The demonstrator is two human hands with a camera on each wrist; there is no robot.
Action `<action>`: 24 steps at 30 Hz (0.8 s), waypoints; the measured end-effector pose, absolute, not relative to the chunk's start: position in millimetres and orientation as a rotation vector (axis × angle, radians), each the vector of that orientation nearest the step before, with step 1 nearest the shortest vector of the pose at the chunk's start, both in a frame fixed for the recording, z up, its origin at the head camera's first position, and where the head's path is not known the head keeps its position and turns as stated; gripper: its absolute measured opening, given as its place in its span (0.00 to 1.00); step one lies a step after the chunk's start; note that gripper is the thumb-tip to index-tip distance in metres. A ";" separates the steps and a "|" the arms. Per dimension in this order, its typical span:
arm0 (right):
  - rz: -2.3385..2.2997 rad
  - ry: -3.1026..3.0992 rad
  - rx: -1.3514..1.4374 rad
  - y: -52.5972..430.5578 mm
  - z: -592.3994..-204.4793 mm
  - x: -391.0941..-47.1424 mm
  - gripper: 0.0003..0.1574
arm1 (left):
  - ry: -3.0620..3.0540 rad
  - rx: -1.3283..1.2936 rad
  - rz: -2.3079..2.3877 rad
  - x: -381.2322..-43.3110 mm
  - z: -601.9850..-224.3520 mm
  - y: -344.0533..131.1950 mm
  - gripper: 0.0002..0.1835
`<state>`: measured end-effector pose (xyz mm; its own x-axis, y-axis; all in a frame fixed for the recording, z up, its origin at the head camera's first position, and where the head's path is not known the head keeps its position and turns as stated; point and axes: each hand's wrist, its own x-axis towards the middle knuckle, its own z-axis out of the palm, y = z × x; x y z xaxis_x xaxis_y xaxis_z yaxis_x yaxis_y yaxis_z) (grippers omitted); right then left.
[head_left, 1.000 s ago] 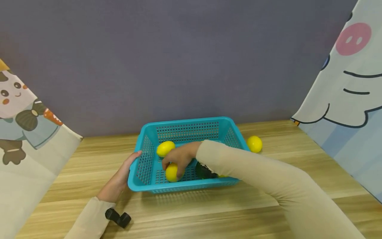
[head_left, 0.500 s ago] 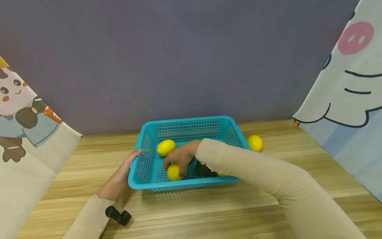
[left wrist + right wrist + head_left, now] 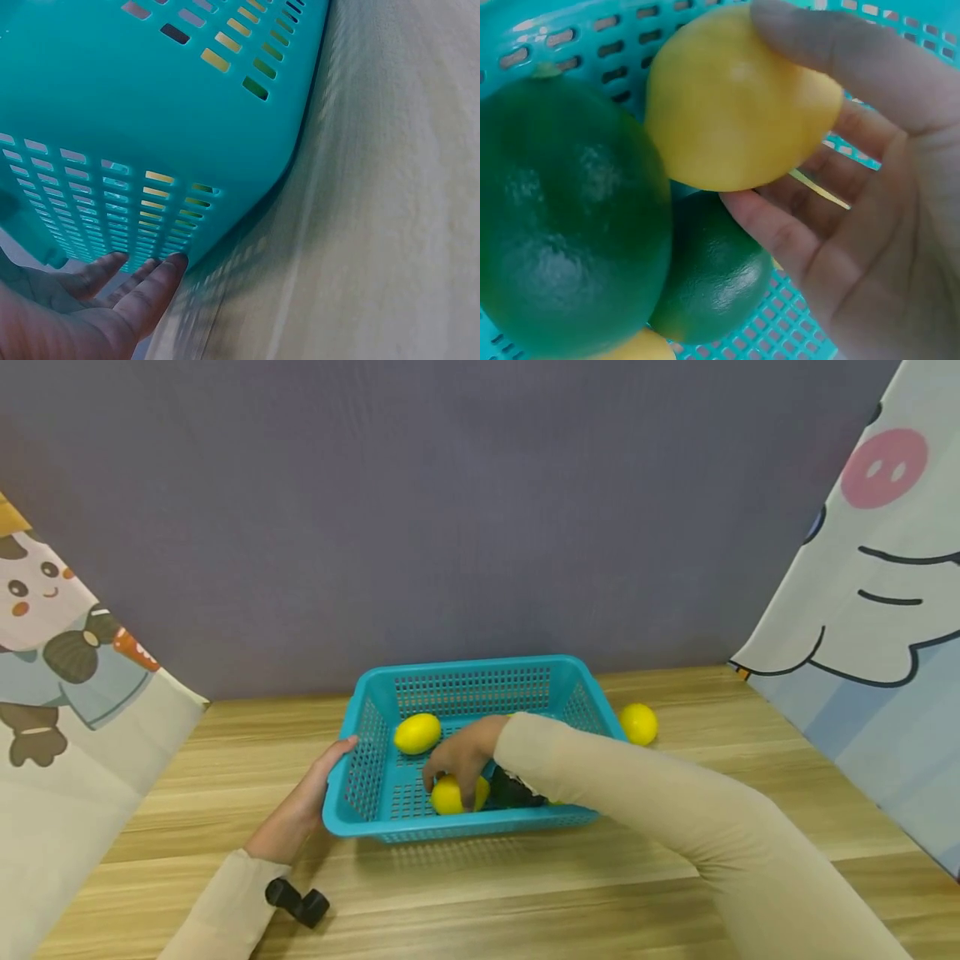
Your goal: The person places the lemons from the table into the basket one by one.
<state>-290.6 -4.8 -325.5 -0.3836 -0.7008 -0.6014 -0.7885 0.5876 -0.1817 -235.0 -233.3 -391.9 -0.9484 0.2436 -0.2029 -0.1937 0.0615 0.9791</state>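
Note:
My right hand (image 3: 467, 756) holds a yellow lemon (image 3: 447, 796) inside the turquoise plastic basket (image 3: 480, 667), near its front wall. In the right wrist view, thumb and fingers curl round the lemon (image 3: 735, 105), which lies against a large dark green fruit (image 3: 562, 217). A smaller green fruit (image 3: 712, 274) lies below it. My left hand (image 3: 315, 789) holds the basket's left side, the thumb over the rim. The left wrist view shows that hand's fingers (image 3: 150, 296) along the outer perforated wall. Another lemon (image 3: 417, 733) lies at the basket's back left.
A round yellow fruit (image 3: 638, 723) lies on the wooden table (image 3: 420, 902), just right of the basket. A grey wall (image 3: 480, 510) stands close behind. Printed cloths hang at both sides. My right sleeve (image 3: 645, 785) crosses the basket's front right.
My right hand has moved a little to the right along the basket's front, and the lemon has shifted with it towards the dark green fruit. The left hand stays on the rim.

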 end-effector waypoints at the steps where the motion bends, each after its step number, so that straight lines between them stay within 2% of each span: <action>1: 0.157 2.168 -1.178 -3.9 -325.0 -291.1 0.39 | 2.030 0.052 1.957 -235.0 -391.8 -233.5 0.38; 12: -0.119 2.157 -1.217 22.9 -303.6 -301.7 0.33 | 2.048 0.056 1.938 -233.2 -392.6 -234.2 0.38; 24: -0.717 2.318 -1.357 120.6 -262.5 -314.2 0.22 | 2.053 0.048 1.931 -233.8 -391.6 -232.5 0.39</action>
<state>-314.2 120.6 -262.5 -0.4741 -0.8790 -0.0515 -0.6964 0.4101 -0.5890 -233.8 -232.5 -391.6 -0.9478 0.2414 -0.2081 -0.1930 0.0852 0.9775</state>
